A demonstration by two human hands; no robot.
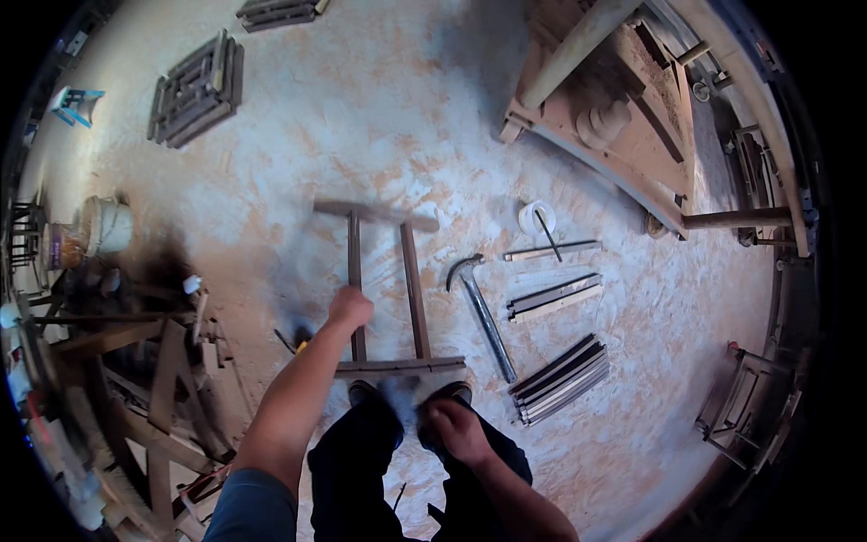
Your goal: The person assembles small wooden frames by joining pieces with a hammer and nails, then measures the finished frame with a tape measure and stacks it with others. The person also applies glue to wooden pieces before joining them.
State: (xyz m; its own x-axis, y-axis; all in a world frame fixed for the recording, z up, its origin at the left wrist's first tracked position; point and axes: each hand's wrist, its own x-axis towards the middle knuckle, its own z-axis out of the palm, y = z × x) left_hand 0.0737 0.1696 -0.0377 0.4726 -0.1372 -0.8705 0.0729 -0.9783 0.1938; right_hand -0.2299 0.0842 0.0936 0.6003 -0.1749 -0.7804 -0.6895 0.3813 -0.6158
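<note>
A dark wooden frame [412, 287] stands in front of my shoes, with two rails joining a near crosspiece [402, 367] and a far, motion-blurred crosspiece [379, 214]. My left hand [352, 309] is closed around its left rail. Close to my body, over my right shoe, my right hand [457, 432] is curled shut; whatever its fingers may hold is hidden. Right of the frame, a claw hammer [489, 321] with a metal handle lies on the floor. Beyond it are bundles of wooden strips [562, 379] and a shorter group of strips [555, 298].
A white tub [533, 219] with a thin stick stands by a single strip [564, 251]. Scrap wood [163, 379] piles up at left, near a white bucket [110, 224]. Assembled lattice frames [194, 90] lie far left. A wooden workbench [587, 154] fills the far right.
</note>
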